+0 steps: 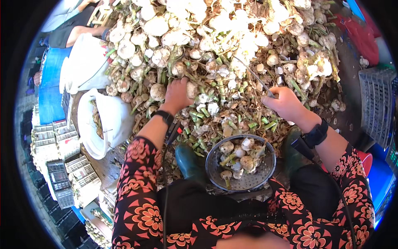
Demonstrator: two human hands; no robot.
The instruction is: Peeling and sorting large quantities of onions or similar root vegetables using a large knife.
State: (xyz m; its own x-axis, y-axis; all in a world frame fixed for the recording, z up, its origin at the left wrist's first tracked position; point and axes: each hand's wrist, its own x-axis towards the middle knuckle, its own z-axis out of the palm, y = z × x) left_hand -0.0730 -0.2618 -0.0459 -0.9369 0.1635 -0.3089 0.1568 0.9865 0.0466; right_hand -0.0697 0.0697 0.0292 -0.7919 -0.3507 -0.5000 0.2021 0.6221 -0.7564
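Note:
A large heap of garlic bulbs with stalks fills the view before me. At its near side, my left hand has its fingers and thumb around a garlic bulb; its palm side is hidden. My right hand grips the handle of a thin-bladed knife, whose blade points up and left over the heap. Between my boots sits a round metal colander with several garlic bulbs in it. Cut green stalk pieces and dry skins lie between the hands.
Two white buckets, one farther off and one nearer, stand at the left. Green rubber boots flank the colander. Plastic crates stand right, with others lower left. Another person's leg shows at upper left.

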